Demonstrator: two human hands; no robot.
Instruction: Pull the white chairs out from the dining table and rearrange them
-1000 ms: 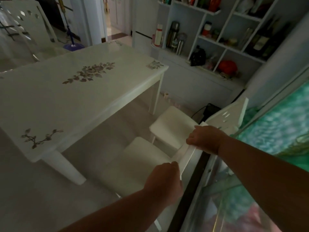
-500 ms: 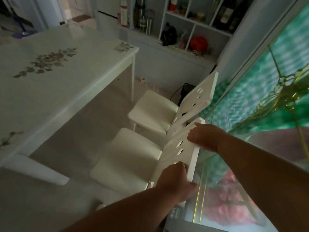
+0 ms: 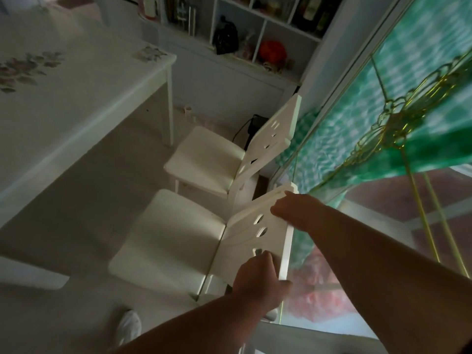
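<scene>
Two white chairs stand side by side, apart from the dining table (image 3: 76, 98), their backs toward a glass partition. The near white chair (image 3: 168, 241) has a cut-out backrest. My left hand (image 3: 258, 284) grips the near end of that backrest's top edge. My right hand (image 3: 296, 210) holds the far end of the same edge. The far white chair (image 3: 204, 157) stands just beyond it, untouched, its backrest tilted toward the partition. The table is white with flower prints and lies to the left, with open floor between it and the chairs.
The glass partition (image 3: 383, 123) with green and gold pattern runs along the right, close behind the chair backs. A white shelf unit (image 3: 255, 47) with bottles and a red object stands at the back. My white shoe (image 3: 130, 325) is on the floor below the near chair.
The view has swung right and down, and the table has slid off to the left. Both hands have kept hold of the near chair's backrest, which now stands beside the far chair near the partition.
</scene>
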